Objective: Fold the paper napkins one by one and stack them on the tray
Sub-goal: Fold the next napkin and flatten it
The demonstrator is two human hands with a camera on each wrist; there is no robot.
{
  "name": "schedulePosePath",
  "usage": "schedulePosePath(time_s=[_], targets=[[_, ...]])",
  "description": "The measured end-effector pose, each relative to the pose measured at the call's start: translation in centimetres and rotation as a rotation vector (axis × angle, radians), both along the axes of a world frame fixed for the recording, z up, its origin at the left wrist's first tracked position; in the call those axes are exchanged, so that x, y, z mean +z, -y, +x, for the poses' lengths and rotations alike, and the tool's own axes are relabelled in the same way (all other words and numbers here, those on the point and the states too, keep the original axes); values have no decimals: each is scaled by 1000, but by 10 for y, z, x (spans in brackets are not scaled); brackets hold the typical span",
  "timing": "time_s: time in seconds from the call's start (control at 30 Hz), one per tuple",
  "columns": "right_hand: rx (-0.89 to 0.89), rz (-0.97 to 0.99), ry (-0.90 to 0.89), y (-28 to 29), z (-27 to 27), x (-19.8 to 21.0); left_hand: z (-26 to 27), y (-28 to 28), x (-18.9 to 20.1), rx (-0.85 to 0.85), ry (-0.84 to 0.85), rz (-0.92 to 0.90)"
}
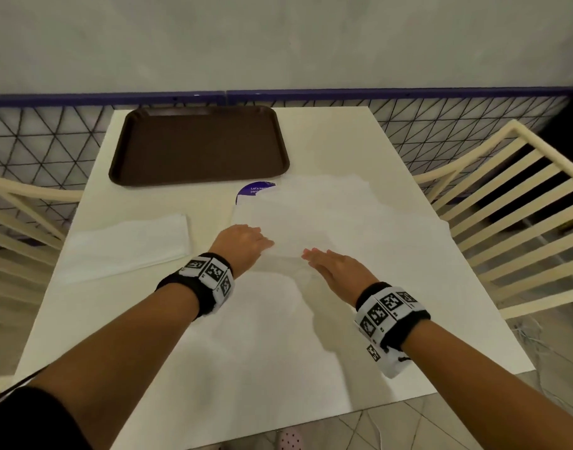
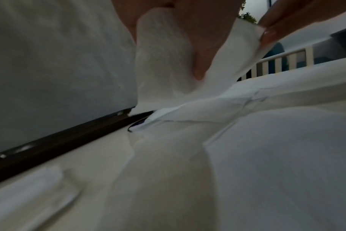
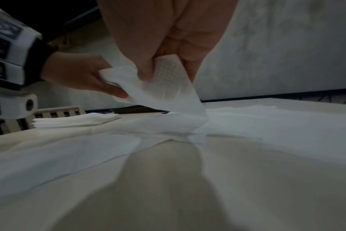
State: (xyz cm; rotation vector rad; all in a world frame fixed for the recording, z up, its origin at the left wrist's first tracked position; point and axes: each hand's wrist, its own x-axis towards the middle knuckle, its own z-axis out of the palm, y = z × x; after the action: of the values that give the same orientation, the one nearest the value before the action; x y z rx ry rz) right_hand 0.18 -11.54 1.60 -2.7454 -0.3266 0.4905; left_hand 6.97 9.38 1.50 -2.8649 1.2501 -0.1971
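Observation:
Several unfolded white napkins (image 1: 337,219) lie spread over the middle and right of the white table (image 1: 168,203). My left hand (image 1: 262,245) and right hand (image 1: 308,254) meet above them, and each pinches the near edge of one napkin (image 3: 164,89), lifting that edge off the pile. In the left wrist view the lifted napkin (image 2: 164,65) drapes over my fingers (image 2: 198,51). The right wrist view shows my right hand (image 3: 148,75) and my left hand (image 3: 117,92) both on it. The brown tray (image 1: 197,144) lies bare at the table's far left.
A stack of folded napkins (image 1: 126,245) lies at the table's left, and shows too in the right wrist view (image 3: 73,120). A purple round sticker (image 1: 254,190) peeks out below the tray. Cream slatted chairs stand right (image 1: 506,206) and left (image 1: 18,219).

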Motion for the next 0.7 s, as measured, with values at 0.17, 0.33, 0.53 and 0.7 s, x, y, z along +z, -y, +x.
schedulePosePath(time_s=[0.17,0.33,0.53,0.7], targets=[[-17,158,-90,-27,-7,-12,-47,-42,-6,318,-499,164],[52,146,-221,-51,-17,-15,-84,-77,-19,509,-748,-83],[-26,195,-279,-62,-1,-13,-90,-108,-20,858,-855,-377],[-148,217,-368,-66,26,-14,-76,-114,-23,986,-958,-457]])
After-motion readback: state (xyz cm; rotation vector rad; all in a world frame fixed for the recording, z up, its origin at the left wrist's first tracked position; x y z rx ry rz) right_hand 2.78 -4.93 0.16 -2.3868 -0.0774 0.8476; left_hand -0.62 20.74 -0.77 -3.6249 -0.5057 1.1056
